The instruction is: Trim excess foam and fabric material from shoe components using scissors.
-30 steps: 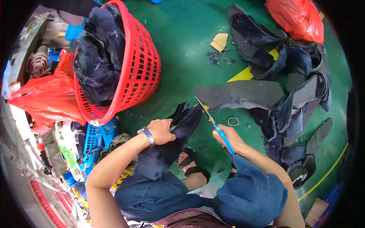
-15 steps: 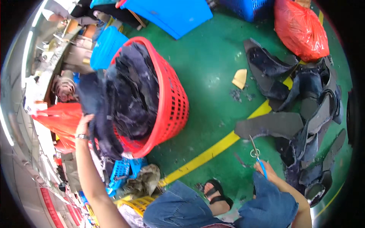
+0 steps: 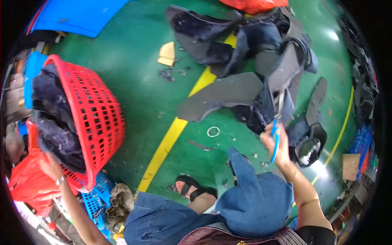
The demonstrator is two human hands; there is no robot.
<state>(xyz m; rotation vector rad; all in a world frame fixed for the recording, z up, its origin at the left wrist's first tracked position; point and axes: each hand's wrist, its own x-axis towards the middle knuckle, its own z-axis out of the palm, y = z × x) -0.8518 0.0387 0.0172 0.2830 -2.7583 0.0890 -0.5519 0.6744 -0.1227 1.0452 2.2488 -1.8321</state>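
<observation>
My right hand [image 3: 281, 149] is closed around blue-handled scissors [image 3: 275, 141]. The blades point away from me, over the near side of a heap of dark, padded, curved pieces [image 3: 288, 67] on the floor. On the left, my left hand [image 3: 51, 166] is beside the near rim of a red perforated basket [image 3: 100, 106]. That hand is blurred, and I cannot make out whether its fingers grip anything. Dark fabric pieces [image 3: 53, 110] fill the basket. One flat grey piece [image 3: 224, 92] sticks out of the heap toward the left.
A yellow line [image 3: 161, 149] crosses the green floor. On it lie a pale yellow scrap [image 3: 166, 54], a white ring [image 3: 213, 131] and lint. Red bags [image 3: 30, 179], a blue basket [image 3: 98, 192] and a blue bin [image 3: 81, 16] stand at left. More dark pieces [image 3: 363, 73] line the right.
The view has swung right. My left hand held a dark piece at the basket's left side; that piece is no longer seen raised there. The scissors have moved up to the heap.
</observation>
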